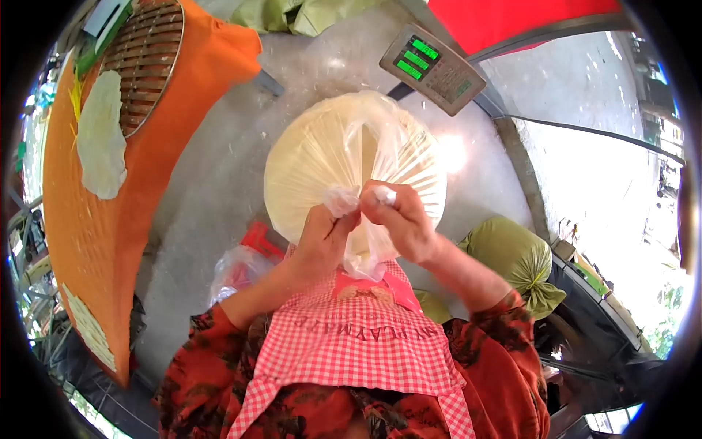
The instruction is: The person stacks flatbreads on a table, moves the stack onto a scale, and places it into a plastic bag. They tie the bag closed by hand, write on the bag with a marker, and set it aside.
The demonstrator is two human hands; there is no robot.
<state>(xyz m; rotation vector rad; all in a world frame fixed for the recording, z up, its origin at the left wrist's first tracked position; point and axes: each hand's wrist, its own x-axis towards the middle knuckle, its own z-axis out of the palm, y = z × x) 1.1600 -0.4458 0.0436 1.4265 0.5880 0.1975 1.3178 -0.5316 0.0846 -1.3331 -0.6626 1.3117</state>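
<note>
Now I've got both hands clamped on the gathered plastic: left hand [324, 238] on one bunched end [339, 200], right hand [404, 221] on the other, nearly touching. The bulging bag [325, 154] lies at twelve o'clock from the grip, roundish, no clear long axis, neither hand nearer. At six, the apron [351, 358] seems to read "MY PLAYMATE"; at one, the scale's [433, 69] green digits blur.

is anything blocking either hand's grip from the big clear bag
Nothing visible does: the left hand and right hand both grip the gathered plastic of the clear bag directly. The digital display stands beyond it, off to the right.
</note>
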